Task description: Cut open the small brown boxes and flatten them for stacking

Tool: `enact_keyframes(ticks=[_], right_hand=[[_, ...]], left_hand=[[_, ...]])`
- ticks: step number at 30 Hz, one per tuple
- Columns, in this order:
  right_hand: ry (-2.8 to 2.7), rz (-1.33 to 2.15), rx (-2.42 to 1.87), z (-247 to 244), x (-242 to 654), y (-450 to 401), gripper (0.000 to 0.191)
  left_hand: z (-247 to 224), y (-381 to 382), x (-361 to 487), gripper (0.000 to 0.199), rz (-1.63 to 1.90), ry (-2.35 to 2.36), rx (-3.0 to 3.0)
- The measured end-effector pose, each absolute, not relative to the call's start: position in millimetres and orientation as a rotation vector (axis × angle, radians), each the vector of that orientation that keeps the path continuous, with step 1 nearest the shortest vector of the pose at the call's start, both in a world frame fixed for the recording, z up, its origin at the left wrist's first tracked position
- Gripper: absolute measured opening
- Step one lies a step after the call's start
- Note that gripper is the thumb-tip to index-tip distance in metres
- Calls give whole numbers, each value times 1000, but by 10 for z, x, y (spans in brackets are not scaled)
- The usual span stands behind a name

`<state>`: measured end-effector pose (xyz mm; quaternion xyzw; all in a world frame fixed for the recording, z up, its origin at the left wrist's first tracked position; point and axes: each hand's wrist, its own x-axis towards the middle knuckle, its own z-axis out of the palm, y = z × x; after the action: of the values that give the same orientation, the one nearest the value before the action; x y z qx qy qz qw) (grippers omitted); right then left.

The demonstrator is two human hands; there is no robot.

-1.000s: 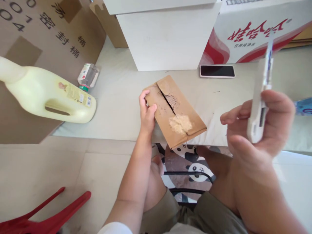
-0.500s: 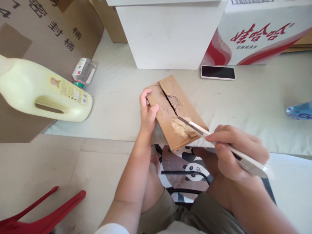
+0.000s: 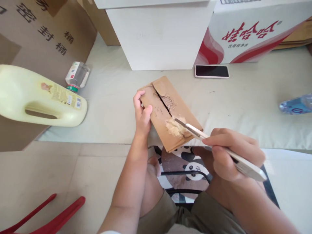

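A small brown cardboard box (image 3: 181,105) lies tilted near the front edge of the covered surface, with a dark slit along its upper part and a torn pale patch lower down. My left hand (image 3: 143,112) grips its left end, thumb on top. In my right hand (image 3: 234,152) is a white utility knife (image 3: 246,165) with its blade out. The blade tip is at the pale patch, just below the lower end of the slit; whether it touches the cardboard is hard to tell.
Behind stand a white box (image 3: 161,39) and a red-and-white carton (image 3: 243,42), with a phone (image 3: 212,71) before them. At left are a yellow jug (image 3: 65,107), a clear bottle (image 3: 81,76) and a large carton (image 3: 53,48). A blue-labelled bottle (image 3: 296,105) lies right.
The whole view has shifted, so most things on the surface appear further left. The knife tip sits slightly lower along the cardboard box, off the slit's end. Both hands keep their holds.
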<state>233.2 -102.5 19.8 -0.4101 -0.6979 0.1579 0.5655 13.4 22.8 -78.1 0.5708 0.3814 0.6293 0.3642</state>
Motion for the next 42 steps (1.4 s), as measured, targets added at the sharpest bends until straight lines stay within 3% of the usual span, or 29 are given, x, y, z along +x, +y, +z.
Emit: enact_keyframes(ticks=[42], right_hand=[[-1698,385,-1083,336,2274,-1058,20]], left_hand=[[-737,216,189,59,1652,998,1291]])
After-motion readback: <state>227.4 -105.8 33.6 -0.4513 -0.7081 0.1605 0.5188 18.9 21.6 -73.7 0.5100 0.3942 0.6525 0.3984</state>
